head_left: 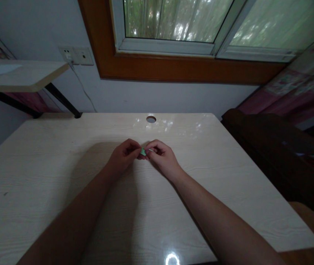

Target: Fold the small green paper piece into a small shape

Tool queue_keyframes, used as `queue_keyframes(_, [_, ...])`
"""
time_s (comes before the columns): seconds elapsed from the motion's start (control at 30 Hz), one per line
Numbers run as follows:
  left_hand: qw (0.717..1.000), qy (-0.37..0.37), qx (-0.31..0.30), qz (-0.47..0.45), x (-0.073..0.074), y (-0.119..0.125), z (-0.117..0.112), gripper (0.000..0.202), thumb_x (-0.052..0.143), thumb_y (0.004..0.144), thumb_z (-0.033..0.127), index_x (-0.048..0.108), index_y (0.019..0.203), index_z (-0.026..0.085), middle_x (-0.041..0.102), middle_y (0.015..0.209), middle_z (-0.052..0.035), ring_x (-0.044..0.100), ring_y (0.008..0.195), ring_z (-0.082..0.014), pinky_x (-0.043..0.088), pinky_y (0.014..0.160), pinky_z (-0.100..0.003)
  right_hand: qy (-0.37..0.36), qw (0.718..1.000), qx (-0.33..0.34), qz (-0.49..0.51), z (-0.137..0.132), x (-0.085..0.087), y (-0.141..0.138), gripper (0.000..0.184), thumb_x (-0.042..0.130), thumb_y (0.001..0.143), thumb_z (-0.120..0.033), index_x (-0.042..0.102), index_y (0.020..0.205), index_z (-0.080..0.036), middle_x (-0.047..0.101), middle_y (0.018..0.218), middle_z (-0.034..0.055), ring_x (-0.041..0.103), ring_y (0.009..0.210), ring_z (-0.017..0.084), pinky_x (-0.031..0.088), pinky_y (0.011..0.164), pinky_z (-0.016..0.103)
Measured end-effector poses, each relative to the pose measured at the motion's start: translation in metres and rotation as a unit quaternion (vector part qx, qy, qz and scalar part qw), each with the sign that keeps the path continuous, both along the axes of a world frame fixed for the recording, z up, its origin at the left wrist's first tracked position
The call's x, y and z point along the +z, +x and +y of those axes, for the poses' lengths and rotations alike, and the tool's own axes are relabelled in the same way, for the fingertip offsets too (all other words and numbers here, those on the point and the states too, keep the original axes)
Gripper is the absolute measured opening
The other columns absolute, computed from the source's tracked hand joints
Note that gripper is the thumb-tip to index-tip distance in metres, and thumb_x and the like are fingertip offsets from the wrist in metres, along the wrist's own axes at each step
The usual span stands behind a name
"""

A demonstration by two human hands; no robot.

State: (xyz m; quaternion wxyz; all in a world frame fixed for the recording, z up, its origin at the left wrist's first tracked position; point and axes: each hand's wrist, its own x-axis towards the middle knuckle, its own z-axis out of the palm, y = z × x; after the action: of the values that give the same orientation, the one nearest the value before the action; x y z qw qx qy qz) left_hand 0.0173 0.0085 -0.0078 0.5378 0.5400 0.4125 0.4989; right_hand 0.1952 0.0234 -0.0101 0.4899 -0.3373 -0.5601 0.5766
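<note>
Between my two hands is a small light-green piece [143, 151], flat-looking and mostly covered by fingertips, so its kind cannot be made out. My left hand [124, 154] pinches its left side between thumb and fingers. From the other side my right hand [161, 155] pinches it too, thumb and forefinger closed on it. The fingertips of both hands almost meet. Both hands are over the far middle part of the pale wood-grain desk [157, 206].
A round cable hole [151, 119] lies near the desk's back edge. At the left, a raised shelf [21, 75] stands on black legs. A white cord [82, 85] hangs from the wall socket [76, 56]. Dark brown furniture [278, 147] is beyond the right edge.
</note>
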Motion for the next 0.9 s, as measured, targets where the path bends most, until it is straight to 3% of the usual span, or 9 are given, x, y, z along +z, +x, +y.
queue_keyframes(0.27, [1.000,-0.023,0.007,-0.016,0.003,0.002,0.000,0.023,0.072,0.082,0.035,0.059,0.085,0.016,0.068,0.074,0.0002,0.072,0.068,-0.0159,0.060,0.070,-0.030,0.062,0.997,-0.018,-0.050,0.003,-0.008,0.002,0.011,0.065,0.077,-0.014,0.070,0.082,-0.022,0.064,0.084,0.0009,0.061,0.077,0.015,0.050,0.071,0.030])
queue_keyframes(0.53, [1.000,-0.028,-0.001,-0.011,-0.003,0.000,0.004,0.026,0.076,0.078,0.034,0.059,0.087,0.016,0.069,0.075,0.0001,0.072,0.068,-0.0161,0.060,0.069,-0.030,0.117,0.989,-0.018,-0.084,0.006,-0.012,0.006,0.014,0.063,0.079,-0.013,0.071,0.085,-0.023,0.065,0.089,0.0021,0.063,0.085,0.017,0.050,0.078,0.032])
queue_keyframes(0.7, [1.000,-0.018,0.014,0.000,-0.005,0.000,0.004,0.026,0.076,0.079,0.034,0.059,0.088,0.016,0.070,0.075,-0.0003,0.072,0.069,-0.0158,0.059,0.069,-0.029,0.102,0.991,-0.017,-0.083,0.004,-0.007,0.006,0.012,0.063,0.082,-0.017,0.072,0.088,-0.023,0.066,0.092,0.0029,0.063,0.087,0.017,0.050,0.079,0.032])
queue_keyframes(0.8, [1.000,-0.017,0.019,0.003,-0.004,0.001,0.004,0.025,0.076,0.079,0.034,0.060,0.088,0.016,0.071,0.075,-0.0005,0.072,0.069,-0.0162,0.059,0.070,-0.029,0.062,0.995,-0.017,-0.070,0.003,-0.004,0.005,0.006,0.065,0.085,-0.025,0.070,0.087,-0.022,0.066,0.090,0.0029,0.063,0.084,0.017,0.051,0.078,0.032])
queue_keyframes(0.9, [1.000,-0.013,0.021,0.017,-0.003,0.002,0.004,0.025,0.075,0.079,0.035,0.061,0.087,0.017,0.071,0.074,-0.0006,0.072,0.069,-0.0166,0.059,0.071,-0.030,0.027,0.998,-0.018,-0.052,0.002,-0.003,0.003,0.013,0.070,0.084,-0.034,0.068,0.084,-0.021,0.067,0.084,0.0022,0.064,0.078,0.016,0.052,0.073,0.031])
